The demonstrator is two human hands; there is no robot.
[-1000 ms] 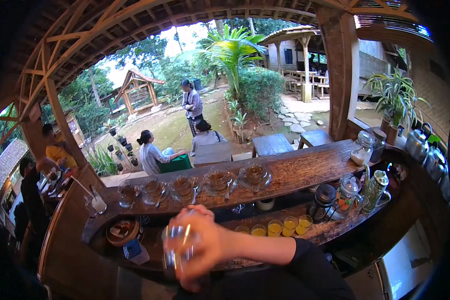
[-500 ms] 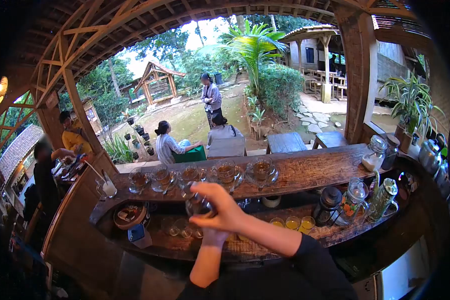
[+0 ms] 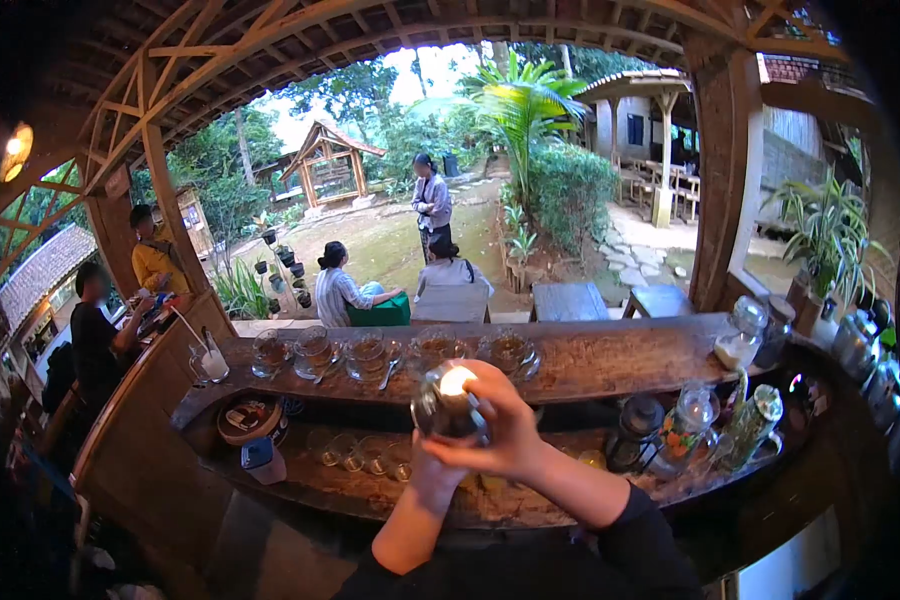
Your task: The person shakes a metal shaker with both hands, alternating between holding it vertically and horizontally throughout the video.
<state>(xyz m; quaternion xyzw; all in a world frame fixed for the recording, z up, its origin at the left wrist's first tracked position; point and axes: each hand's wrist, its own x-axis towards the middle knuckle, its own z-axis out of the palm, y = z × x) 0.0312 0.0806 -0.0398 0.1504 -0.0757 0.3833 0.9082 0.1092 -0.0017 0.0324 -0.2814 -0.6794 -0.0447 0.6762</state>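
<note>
My right hand [image 3: 500, 430] curls round the side and top of a round, dark, shiny glass container [image 3: 440, 410], held up in front of me over the counter. Light glares off its top, so I cannot make out the contents or exact kind. Beneath it, my left hand [image 3: 436, 482] closes on the lower part; its fingers are mostly hidden. Just beyond, on the upper ledge [image 3: 610, 360], stands a row of glass cups [image 3: 313, 350] on saucers with a brown drink. A spoon [image 3: 389, 374] lies by one of them.
Small glasses [image 3: 353, 460] stand on the lower shelf. To the right are a dark lantern-like jar [image 3: 638, 425], a flower-patterned glass pitcher [image 3: 685, 425] and a lidded jar [image 3: 740, 340]. At left are a white drink glass [image 3: 213, 363] and a round box [image 3: 250, 415]. Several people are beyond the counter.
Both hands and the container have moved to the right in view, and the container now shows its bright, reflecting top. The view has shifted slightly.
</note>
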